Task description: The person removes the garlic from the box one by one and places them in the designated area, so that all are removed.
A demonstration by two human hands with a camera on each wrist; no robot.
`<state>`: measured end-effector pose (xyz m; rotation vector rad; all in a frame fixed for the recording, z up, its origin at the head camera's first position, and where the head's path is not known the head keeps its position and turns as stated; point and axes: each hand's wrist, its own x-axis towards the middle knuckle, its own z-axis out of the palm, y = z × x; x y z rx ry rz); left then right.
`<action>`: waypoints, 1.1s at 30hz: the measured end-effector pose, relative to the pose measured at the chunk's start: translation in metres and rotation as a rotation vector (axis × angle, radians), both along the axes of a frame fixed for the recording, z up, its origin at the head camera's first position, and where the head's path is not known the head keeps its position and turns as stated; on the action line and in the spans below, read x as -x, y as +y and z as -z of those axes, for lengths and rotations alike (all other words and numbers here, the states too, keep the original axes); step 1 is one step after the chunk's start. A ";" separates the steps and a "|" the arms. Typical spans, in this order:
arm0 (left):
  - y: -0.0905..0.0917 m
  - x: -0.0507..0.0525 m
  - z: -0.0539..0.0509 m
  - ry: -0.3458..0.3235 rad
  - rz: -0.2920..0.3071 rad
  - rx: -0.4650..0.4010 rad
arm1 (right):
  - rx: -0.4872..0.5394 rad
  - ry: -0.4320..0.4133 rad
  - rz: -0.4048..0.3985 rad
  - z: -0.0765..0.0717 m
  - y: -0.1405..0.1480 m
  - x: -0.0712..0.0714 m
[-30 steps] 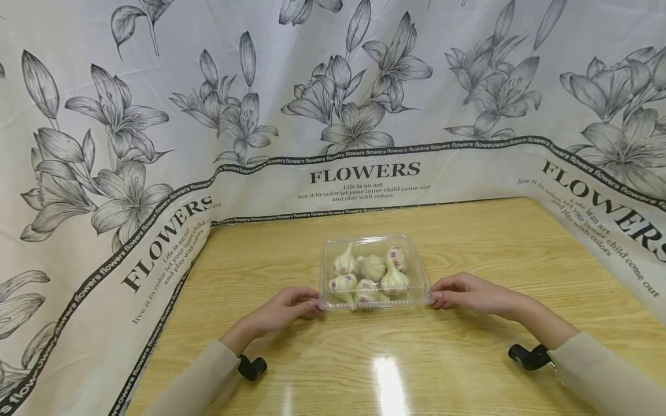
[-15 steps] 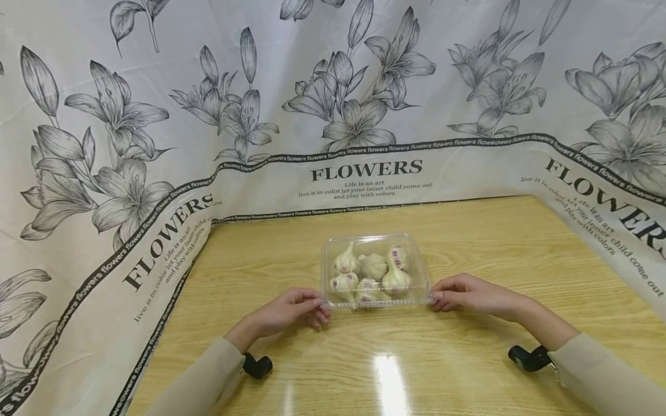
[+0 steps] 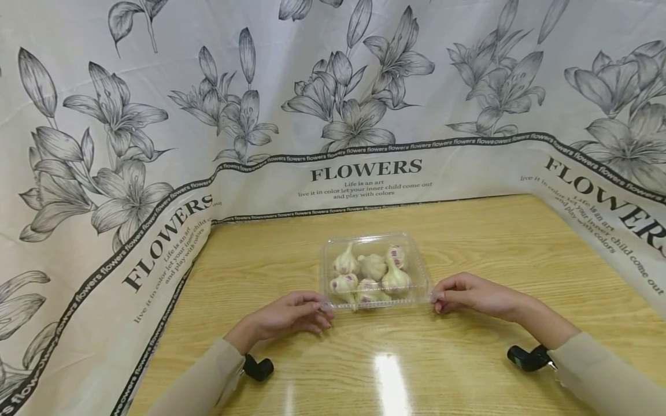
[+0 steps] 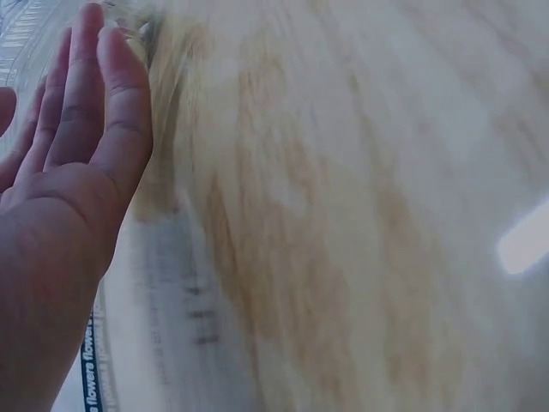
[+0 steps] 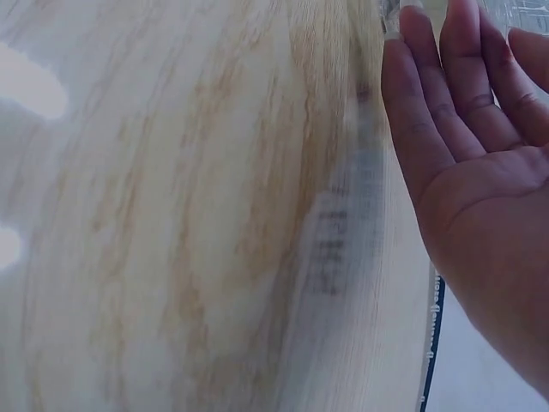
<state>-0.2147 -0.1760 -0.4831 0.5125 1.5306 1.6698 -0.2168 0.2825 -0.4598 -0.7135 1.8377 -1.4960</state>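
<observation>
A clear plastic clamshell container [image 3: 333, 245] stands on the wooden table with its lid down. Several garlic bulbs [image 3: 396, 281], pale with purple patches, show through the lid. My left hand [image 3: 281, 315] pinches the front left corner between thumb and forefinger, its other fingers spread below. At the front right corner, my right hand [image 3: 476, 296] holds the rim with thumb and fingertips. Both wrist views show the palm and fingers of the left hand [image 4: 73, 163] and right hand [image 5: 480, 154] reaching to the container's edge; the fingertip contact is partly hidden.
The wood-grain table [image 3: 250, 254] shines with a light reflection near the front. A white cloth [image 3: 364, 190] printed with flowers and lettering hangs round the back and both sides. Dark wrist cameras [image 3: 257, 368] sit below the sleeves.
The container shifts very slightly right, then stays about still. My left hand moves a little right, and its lower fingers spread out. The right hand keeps its place at the corner.
</observation>
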 end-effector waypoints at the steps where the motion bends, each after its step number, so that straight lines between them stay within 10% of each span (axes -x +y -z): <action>1: 0.000 0.000 0.000 0.000 0.000 -0.001 | 0.005 -0.004 -0.002 0.000 0.000 0.000; 18: 0.008 -0.004 -0.003 0.032 -0.092 0.029 | 0.051 -0.039 -0.013 0.001 -0.003 0.000; 33: 0.012 -0.011 -0.007 0.017 -0.127 0.028 | 0.265 -0.327 -0.071 0.008 -0.008 -0.001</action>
